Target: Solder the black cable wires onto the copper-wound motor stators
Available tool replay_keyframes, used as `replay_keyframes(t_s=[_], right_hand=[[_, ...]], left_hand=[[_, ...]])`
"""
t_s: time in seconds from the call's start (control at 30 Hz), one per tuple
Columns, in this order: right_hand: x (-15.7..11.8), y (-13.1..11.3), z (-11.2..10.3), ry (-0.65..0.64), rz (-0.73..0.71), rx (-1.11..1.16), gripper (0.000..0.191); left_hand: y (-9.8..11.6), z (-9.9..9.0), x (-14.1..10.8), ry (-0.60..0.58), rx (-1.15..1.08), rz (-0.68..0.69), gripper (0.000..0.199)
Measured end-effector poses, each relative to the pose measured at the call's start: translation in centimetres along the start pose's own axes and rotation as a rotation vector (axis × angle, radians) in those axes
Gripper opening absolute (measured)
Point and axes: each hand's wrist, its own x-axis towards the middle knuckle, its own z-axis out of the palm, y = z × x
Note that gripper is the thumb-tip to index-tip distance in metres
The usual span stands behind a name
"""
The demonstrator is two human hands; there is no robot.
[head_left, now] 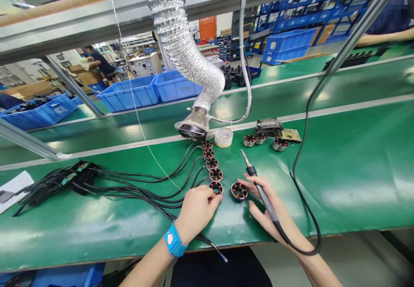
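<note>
1. Fingers of your left hand are closing on the nearest wired stator, lying on the green bench
2. Your right hand is gripping the soldering iron, fingertips touching the loose stator just beside it

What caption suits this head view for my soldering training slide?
Right hand holds a soldering iron beside a loose stator; left hand touches a wired stator.

Factory assembly line: green workbench, blue crates.
</note>
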Motion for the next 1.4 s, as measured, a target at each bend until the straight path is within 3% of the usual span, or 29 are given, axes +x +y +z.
replay_keyframes(t_s=[0.17,0.33,0.47,0.57,0.7,1.03,1.13,1.3,1.4], right_hand=[[-0.1,-0.7,0.7,0.066,-0.032,-0.116,0.046],[-1.9,-1.2,1.9,0.131,-0.014,-0.222,0.047],[-3.3,-1.6,2.5,0.099,-0.004,-0.215,0.047],[-3.5,-1.9,2.6,0.067,-0.006,-0.208,0.048],[-3.1,-2.1,2.7,0.047,-0.020,-0.177,0.049],[-3.5,-2.8,4.1,0.012,-0.018,-0.093,0.041],[-3.6,-2.7,4.3,0.006,-0.004,-0.069,0.040],[-3.5,-2.8,4.2,-0.001,0.003,-0.049,0.038],[-3.5,-2.9,4.2,0.007,-0.006,-0.045,0.039]], left_hand=[[0.3,0.0,-0.3,-0.013,-0.067,0.019,0.033],[1.0,-0.9,-1.5,-0.048,-0.188,0.016,0.033],[1.2,-1.5,-2.1,-0.130,-0.352,-0.063,0.043],[1.0,-1.6,-2.0,-0.187,-0.463,-0.156,0.038],[0.6,-1.5,-1.8,-0.179,-0.500,-0.252,0.027],[0.3,-2.4,-2.4,-0.365,-0.737,-0.183,0.033],[0.3,-2.3,-2.4,-0.337,-0.702,-0.208,0.035],[0.2,-2.3,-2.7,-0.077,-0.541,-0.198,0.030],[-0.2,-2.9,-2.9,-0.094,-0.370,-0.108,0.026]])
